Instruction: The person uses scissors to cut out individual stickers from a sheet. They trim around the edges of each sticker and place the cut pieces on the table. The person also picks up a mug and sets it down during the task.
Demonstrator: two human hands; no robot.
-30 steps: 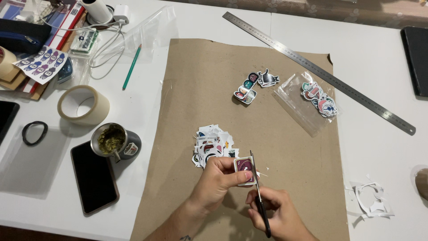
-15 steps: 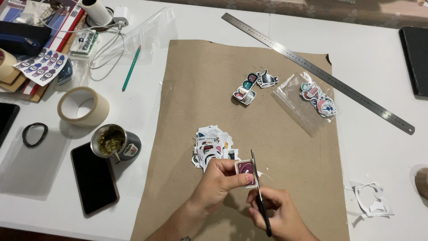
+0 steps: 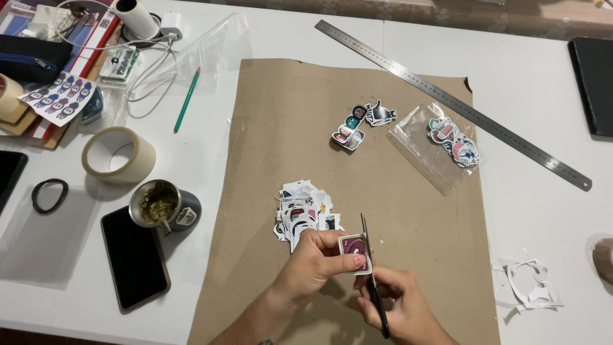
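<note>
My left hand (image 3: pixel 314 262) pinches a small purple sticker card (image 3: pixel 355 251) with a white border, low over the brown paper sheet (image 3: pixel 357 160). My right hand (image 3: pixel 402 306) grips black scissors (image 3: pixel 370 268), whose blades run up along the card's right edge. Just left of and above my left hand lies a pile of cut stickers (image 3: pixel 301 209).
Loose stickers (image 3: pixel 357 122) and a clear bag of stickers (image 3: pixel 447 144) lie further up the paper. A steel ruler (image 3: pixel 447 99) runs diagonally behind them. At left stand a metal cup (image 3: pixel 163 206), a phone (image 3: pixel 134 255) and a tape roll (image 3: pixel 118 153). White paper scraps (image 3: pixel 530 287) lie at right.
</note>
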